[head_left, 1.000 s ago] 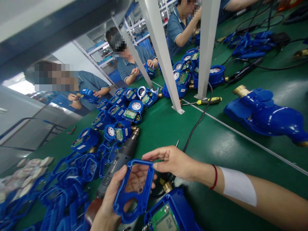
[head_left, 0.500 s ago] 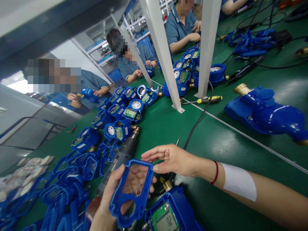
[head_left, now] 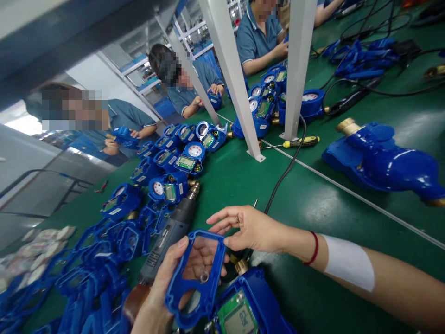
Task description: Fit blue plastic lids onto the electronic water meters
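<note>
My left hand supports a blue plastic frame from behind, thumb on its upper left edge. A small clear round piece shows through the frame's large opening, by the palm. My right hand is at the frame's upper right corner, thumb touching it and the other fingers stretched out above. Just below and to the right lies a blue meter with a green circuit board, a display and a brass fitting, partly cut off by the bottom edge.
A heat gun lies left of my hands beside piled blue frames. Beyond stand several blue meters, white metal posts and a yellow screwdriver. A large blue meter lies right. Several people work across the table.
The blue frame and my left hand have shifted slightly right, and the frame is tilted a little more. My right hand stays at its upper corner.
</note>
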The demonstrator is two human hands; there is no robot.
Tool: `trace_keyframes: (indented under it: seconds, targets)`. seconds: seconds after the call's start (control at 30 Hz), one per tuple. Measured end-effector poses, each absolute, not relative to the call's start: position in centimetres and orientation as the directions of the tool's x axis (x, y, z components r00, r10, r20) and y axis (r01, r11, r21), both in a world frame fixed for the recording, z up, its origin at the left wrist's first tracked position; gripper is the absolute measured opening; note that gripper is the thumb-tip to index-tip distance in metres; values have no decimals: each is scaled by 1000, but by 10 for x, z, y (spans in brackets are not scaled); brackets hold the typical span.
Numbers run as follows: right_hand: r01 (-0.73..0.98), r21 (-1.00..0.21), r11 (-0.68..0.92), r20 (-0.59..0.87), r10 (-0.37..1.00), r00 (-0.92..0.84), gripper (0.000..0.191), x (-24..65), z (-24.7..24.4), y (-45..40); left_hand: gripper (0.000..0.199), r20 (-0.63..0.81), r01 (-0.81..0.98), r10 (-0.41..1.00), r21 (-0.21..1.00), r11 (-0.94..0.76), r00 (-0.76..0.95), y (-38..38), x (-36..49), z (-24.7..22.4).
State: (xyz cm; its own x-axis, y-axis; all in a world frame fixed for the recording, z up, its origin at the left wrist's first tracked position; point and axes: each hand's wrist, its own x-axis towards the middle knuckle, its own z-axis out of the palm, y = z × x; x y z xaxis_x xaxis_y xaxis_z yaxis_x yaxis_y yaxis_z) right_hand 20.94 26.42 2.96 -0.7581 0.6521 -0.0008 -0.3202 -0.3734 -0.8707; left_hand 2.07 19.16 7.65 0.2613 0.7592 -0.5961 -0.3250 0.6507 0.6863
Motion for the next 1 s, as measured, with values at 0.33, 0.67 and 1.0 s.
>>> trace_keyframes:
  seconds: [0.33, 0.67, 1.0]
  targets:
    - [-368, -825, -428, 30, 618, -785, 45, 211, 32, 267, 55, -561, -354, 758, 671, 652, 333, 194, 16, 80]
    - [-280, -924, -260, 48, 647, -761, 29, 215, 42, 268, 53, -596, -275, 683, 634, 723, 423, 195, 16, 80]
    - [-181, -983, -26, 113, 692, -713, 24, 222, 49, 272, 49, -671, -47, 549, 611, 790, 498, 207, 22, 91]
